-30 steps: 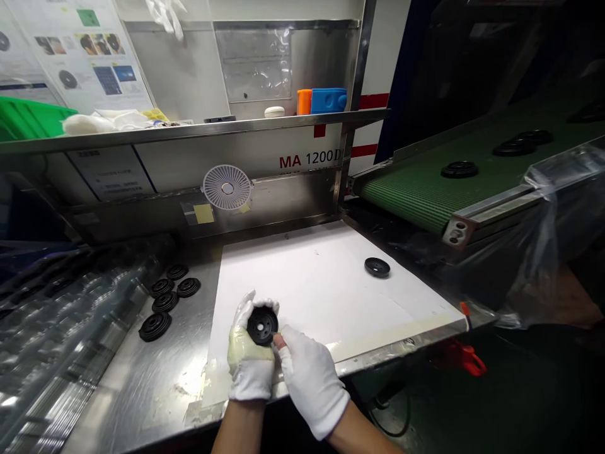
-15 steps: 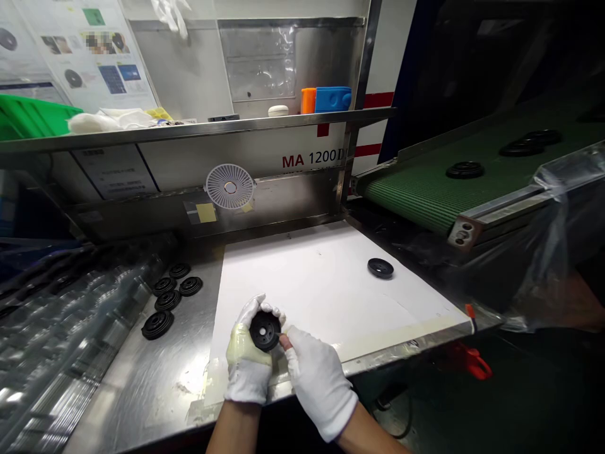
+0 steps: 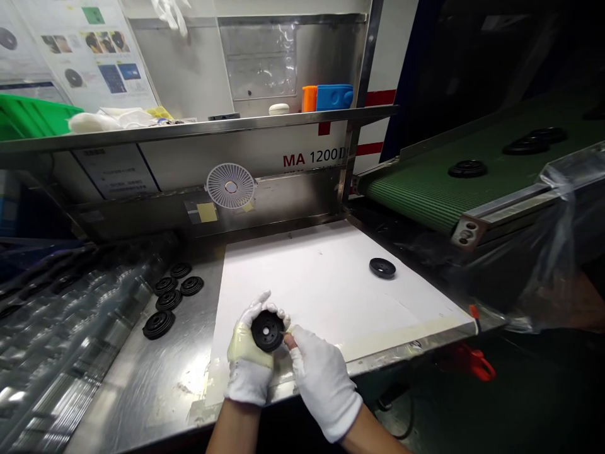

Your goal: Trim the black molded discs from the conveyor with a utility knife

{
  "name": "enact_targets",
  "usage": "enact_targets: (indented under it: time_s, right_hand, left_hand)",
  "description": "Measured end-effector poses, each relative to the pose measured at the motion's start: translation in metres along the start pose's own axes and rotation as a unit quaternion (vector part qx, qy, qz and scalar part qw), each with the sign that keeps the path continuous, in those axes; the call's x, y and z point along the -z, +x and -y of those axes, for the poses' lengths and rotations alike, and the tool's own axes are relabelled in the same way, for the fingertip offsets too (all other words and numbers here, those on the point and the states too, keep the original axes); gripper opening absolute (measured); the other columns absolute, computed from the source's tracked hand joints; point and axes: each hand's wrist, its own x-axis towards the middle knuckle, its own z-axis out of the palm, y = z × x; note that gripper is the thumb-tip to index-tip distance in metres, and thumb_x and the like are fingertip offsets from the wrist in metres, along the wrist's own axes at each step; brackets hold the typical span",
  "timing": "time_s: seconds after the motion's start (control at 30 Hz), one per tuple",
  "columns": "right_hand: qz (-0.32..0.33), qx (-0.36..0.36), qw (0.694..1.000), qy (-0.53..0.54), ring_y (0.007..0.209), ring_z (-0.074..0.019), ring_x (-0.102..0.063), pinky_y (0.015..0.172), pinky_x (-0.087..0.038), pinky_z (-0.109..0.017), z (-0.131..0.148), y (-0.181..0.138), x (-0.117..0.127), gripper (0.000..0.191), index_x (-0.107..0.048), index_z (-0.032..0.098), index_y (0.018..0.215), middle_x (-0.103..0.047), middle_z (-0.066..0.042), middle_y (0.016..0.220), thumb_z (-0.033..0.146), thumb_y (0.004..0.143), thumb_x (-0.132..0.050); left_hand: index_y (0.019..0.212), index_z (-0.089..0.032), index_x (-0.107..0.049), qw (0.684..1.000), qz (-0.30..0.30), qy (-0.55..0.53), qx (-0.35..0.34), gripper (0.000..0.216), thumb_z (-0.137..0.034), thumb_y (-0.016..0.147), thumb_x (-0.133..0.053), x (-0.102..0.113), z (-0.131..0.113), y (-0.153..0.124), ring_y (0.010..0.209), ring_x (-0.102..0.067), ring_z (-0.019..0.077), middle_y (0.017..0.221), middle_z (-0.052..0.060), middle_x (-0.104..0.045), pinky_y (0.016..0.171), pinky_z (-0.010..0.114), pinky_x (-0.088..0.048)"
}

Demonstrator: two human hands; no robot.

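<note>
Plainly a black disc (image 3: 261, 338) in the left hand's (image 3: 246, 350) grasp, right hand (image 3: 324, 375) at its rim, its own hold unclear.

far side of held black disc (image 3: 271, 335) hidden, green bin (image 3: 33, 118) cut off left, poster (image 3: 89, 57) print unreadable

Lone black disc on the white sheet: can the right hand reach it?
Probably yes: nothing visible blocks the right hand from the lone black disc, though that hand is busy at the held disc.
</note>
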Motion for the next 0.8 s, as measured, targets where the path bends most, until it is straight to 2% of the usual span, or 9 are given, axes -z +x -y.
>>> enact_targets:
  time_s: [0.2, 0.27, 0.33, 0.4, 0.53, 0.67, 0.8]
  right_hand:
    - [0.012, 0.008, 1.0, -0.021, 0.06, -0.0152, -0.057, 0.054, -0.021, -0.029, 0.011, -0.008, -0.006, 0.029, -0.053, 0.024, 0.076, -0.062, 0.002, 0.067, 0.031, 0.093, -0.03]
    - [0.016, 0.012, 1.0, -0.01, 0.061, -0.0152, -0.057, 0.054, -0.022, -0.029, 0.012, -0.007, -0.005, 0.028, -0.053, 0.024, 0.076, -0.062, 0.002, 0.068, 0.029, 0.092, -0.031]
    - [0.016, 0.009, 1.0, 0.003, 0.063, -0.0154, -0.058, 0.055, -0.023, -0.028, 0.01, -0.005, -0.004, 0.025, -0.054, 0.024, 0.078, -0.063, 0.002, 0.07, 0.028, 0.091, -0.033]
    - [0.009, 0.001, 1.0, 0.013, 0.065, -0.0157, -0.058, 0.056, -0.025, -0.027, 0.005, -0.003, -0.001, 0.024, -0.054, 0.024, 0.08, -0.064, 0.001, 0.072, 0.029, 0.091, -0.033]
    - [0.0, -0.008, 1.0, 0.009, 0.064, -0.0156, -0.057, 0.056, -0.025, -0.027, -0.003, 0.0, 0.001, 0.028, -0.054, 0.024, 0.08, -0.063, 0.001, 0.071, 0.031, 0.093, -0.03]
    - [0.006, -0.004, 1.0, 0.001, 0.064, -0.0157, -0.057, 0.056, -0.024, -0.028, -0.001, -0.005, -0.002, 0.024, -0.054, 0.024, 0.081, -0.063, 0.001, 0.07, 0.029, 0.091, -0.032]
    - [0.033, -0.002, 0.999, 0.026, 0.061, -0.0161, -0.055, 0.054, -0.024, -0.028, 0.007, -0.009, -0.005, 0.029, -0.054, 0.023, 0.079, -0.061, 0.0, 0.068, 0.032, 0.091, -0.03]
  left_hand:
    - [0.097, -0.018, -0.061, 0.991, -0.042, 0.012, -0.128, 0.034, -0.013, 0.063, -0.061, 0.005, 0.012, 0.008, 0.066, -0.059, 0.0138, 0.069, 0.001, -0.061, 0.072, 0.032, -0.051]
    - [0.102, -0.018, -0.06, 0.995, -0.031, 0.002, -0.096, 0.036, -0.015, 0.066, -0.058, 0.007, 0.01, 0.007, 0.076, -0.061, 0.017, 0.079, 0.005, -0.064, 0.076, 0.036, -0.051]
    - [0.107, -0.016, -0.058, 1.0, -0.01, 0.006, -0.016, 0.038, -0.018, 0.069, -0.054, 0.008, 0.005, 0.004, 0.084, -0.061, 0.0228, 0.09, 0.011, -0.064, 0.074, 0.041, -0.051]
    - [0.108, -0.015, -0.058, 0.999, -0.004, 0.007, 0.038, 0.039, -0.019, 0.07, -0.05, 0.007, 0.001, 0.0, 0.081, -0.061, 0.0254, 0.088, 0.013, -0.064, 0.068, 0.043, -0.051]
    - [0.097, -0.015, -0.061, 1.0, -0.014, -0.018, 0.015, 0.029, -0.015, 0.07, -0.053, 0.0, 0.001, -0.001, 0.061, -0.057, 0.0158, 0.063, 0.003, -0.058, 0.06, 0.031, -0.05]
    - [0.086, -0.017, -0.062, 1.0, -0.026, -0.014, -0.01, 0.018, -0.015, 0.068, -0.059, -0.001, 0.007, 0.005, 0.057, -0.055, 0.0118, 0.061, 0.0, -0.055, 0.06, 0.028, -0.05]
    - [0.082, -0.018, -0.061, 0.999, -0.04, -0.008, -0.037, 0.017, -0.014, 0.065, -0.062, 0.003, 0.008, 0.008, 0.057, -0.055, 0.0114, 0.061, -0.001, -0.055, 0.062, 0.028, -0.05]
